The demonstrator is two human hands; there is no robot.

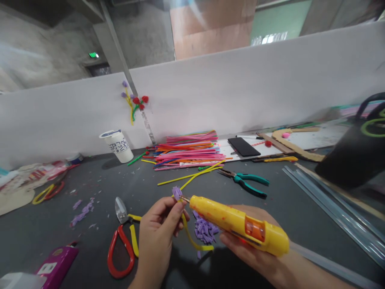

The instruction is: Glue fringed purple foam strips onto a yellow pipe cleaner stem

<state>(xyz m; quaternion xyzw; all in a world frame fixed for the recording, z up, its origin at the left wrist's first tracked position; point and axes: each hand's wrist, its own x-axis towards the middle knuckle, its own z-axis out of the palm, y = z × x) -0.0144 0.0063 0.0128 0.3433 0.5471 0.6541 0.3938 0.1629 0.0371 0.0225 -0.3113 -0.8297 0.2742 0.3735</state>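
My left hand [161,228] pinches a yellow pipe cleaner stem [192,241] topped with a small purple flower bud [177,192]. My right hand [255,251] grips a yellow glue gun [237,224], its nozzle touching the bud just right of my left fingertips. A pile of short purple pieces [205,230] lies on the dark table under the gun.
Red-handled cutters [122,245] lie left of my left hand, teal pliers [248,182] beyond the gun. A stack of coloured pipe cleaners [189,154], a paper cup [118,145], a phone [243,146], clear glue sticks [337,208] and a black bag [357,152] surround the work area.
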